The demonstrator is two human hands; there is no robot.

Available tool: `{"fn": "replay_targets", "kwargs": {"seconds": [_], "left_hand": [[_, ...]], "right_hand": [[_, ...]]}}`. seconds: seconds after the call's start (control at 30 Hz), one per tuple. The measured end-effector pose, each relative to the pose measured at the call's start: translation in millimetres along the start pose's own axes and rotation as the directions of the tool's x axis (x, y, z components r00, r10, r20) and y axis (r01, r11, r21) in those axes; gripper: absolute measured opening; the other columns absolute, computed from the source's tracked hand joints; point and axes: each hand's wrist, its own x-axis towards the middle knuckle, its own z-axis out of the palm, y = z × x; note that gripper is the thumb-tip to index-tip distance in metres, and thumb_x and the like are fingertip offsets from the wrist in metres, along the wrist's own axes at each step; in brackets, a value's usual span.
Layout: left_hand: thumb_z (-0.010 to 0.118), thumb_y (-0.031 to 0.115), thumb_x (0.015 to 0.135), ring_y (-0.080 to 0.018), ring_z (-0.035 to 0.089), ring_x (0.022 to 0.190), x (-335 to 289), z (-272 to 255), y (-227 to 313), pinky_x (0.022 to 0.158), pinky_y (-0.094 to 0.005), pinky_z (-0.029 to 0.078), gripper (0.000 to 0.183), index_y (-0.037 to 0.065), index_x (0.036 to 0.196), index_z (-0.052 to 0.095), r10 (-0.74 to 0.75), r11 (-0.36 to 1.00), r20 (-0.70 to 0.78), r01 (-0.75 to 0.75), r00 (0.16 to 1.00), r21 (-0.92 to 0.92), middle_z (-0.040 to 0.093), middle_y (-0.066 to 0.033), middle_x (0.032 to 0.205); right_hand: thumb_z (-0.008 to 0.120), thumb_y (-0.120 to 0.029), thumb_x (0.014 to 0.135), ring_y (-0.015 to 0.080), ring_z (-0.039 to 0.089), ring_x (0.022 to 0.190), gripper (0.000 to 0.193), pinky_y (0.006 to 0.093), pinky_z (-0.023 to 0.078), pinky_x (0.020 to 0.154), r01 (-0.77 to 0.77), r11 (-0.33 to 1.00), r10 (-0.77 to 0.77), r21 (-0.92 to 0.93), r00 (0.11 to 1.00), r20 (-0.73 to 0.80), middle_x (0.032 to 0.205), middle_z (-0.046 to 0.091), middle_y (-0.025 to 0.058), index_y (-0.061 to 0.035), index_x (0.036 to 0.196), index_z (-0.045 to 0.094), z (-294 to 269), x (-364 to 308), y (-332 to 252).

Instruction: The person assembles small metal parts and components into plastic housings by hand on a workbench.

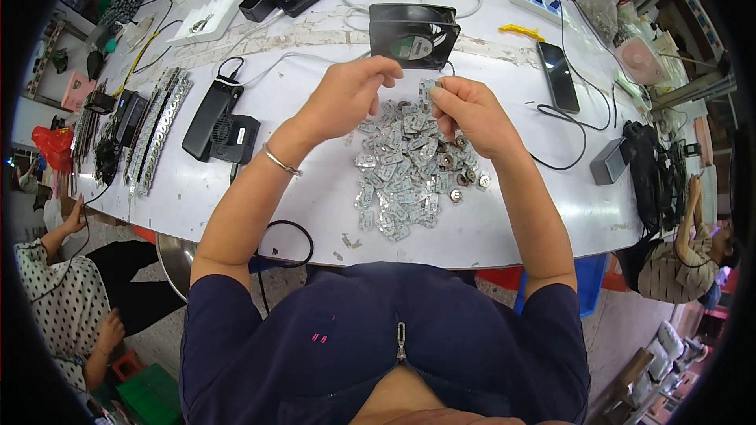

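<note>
My right hand (pixel 474 114) pinches a small flat silvery piece (pixel 427 96) between thumb and fingertips, above the far part of a pile. To its left, my left hand (pixel 344 100) hovers with fingers bent and the thumb apart from them; nothing shows in it. Below both hands lies the pile of small silvery pieces (pixel 398 173), loosely heaped on the white table (pixel 315 216). Several round brownish metal parts (pixel 455 196) lie among them, mostly along the right side. Just beyond the hands stands a black square fan (pixel 413 35).
A black device with a small fan (pixel 223 130) and metal strips (pixel 161 134) lie on the left. Toward the right are a phone (pixel 557 77), a cable (pixel 559 165) and a grey box (pixel 611 161). Other people sit at left (pixel 67 283) and right (pixel 677 267).
</note>
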Motion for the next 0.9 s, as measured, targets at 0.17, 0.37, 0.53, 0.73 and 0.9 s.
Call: {"fn": "replay_targets", "kwargs": {"seconds": [0.17,0.37,0.53,0.73,0.9], "left_hand": [[0.062,0.004,0.087,-0.0141,0.058,0.061,1.0,14.2,-3.1,0.056,-0.0267,0.047,0.026,0.005,0.113,0.063,0.500,0.750,-0.114,-0.364,0.858,0.552,0.064,-0.0083,0.078],[0.065,0.016,0.086,-0.0227,0.061,0.063,10.3,11.3,-8.8,0.052,-0.0334,0.048,0.019,0.011,0.104,0.062,0.630,0.587,-0.060,-0.424,0.774,0.690,0.061,-0.0044,0.074],[0.068,0.006,0.082,-0.0231,0.063,0.061,17.4,6.1,-15.7,0.052,-0.0310,0.050,0.024,0.007,0.106,0.065,0.680,0.474,-0.001,-0.438,0.733,0.764,0.066,-0.0079,0.078],[0.065,0.009,0.080,-0.0201,0.062,0.060,20.1,6.9,-13.3,0.048,-0.0308,0.048,0.021,0.011,0.100,0.062,0.684,0.454,0.025,-0.452,0.729,0.767,0.061,-0.0013,0.072],[0.066,0.004,0.082,-0.0230,0.064,0.063,29.6,3.5,-21.2,0.053,-0.0305,0.051,0.022,0.006,0.104,0.064,0.708,0.417,0.049,-0.473,0.705,0.776,0.067,-0.0080,0.078]], "right_hand": [[0.056,-0.022,0.094,0.0038,0.047,0.051,0.023,0.0198,0.037,0.044,0.075,0.988,-0.089,-0.138,0.991,-0.098,0.063,0.052,-0.0033,-0.0079,0.076,0.055,4.8,11.5,0.0],[0.056,-0.022,0.094,0.0023,0.043,0.051,0.022,0.0198,0.031,0.042,0.130,0.969,-0.150,-0.212,0.985,-0.081,0.064,0.051,-0.0043,-0.0086,0.077,0.057,7.4,20.5,-3.2],[0.056,-0.022,0.093,0.0017,0.043,0.053,0.020,0.0193,0.032,0.045,0.112,0.954,-0.142,-0.279,0.986,-0.089,0.063,0.051,-0.0053,-0.0077,0.079,0.058,9.3,26.2,0.4],[0.056,-0.021,0.093,0.0017,0.042,0.055,0.020,0.0192,0.034,0.048,0.126,0.953,-0.156,-0.277,0.984,-0.091,0.064,0.050,-0.0057,-0.0066,0.080,0.059,3.2,31.5,2.9],[0.056,-0.020,0.093,0.0021,0.041,0.055,0.020,0.0192,0.034,0.049,0.145,0.948,-0.176,-0.285,0.981,-0.086,0.065,0.050,-0.0051,-0.0062,0.079,0.058,1.0,38.5,6.3]]}}
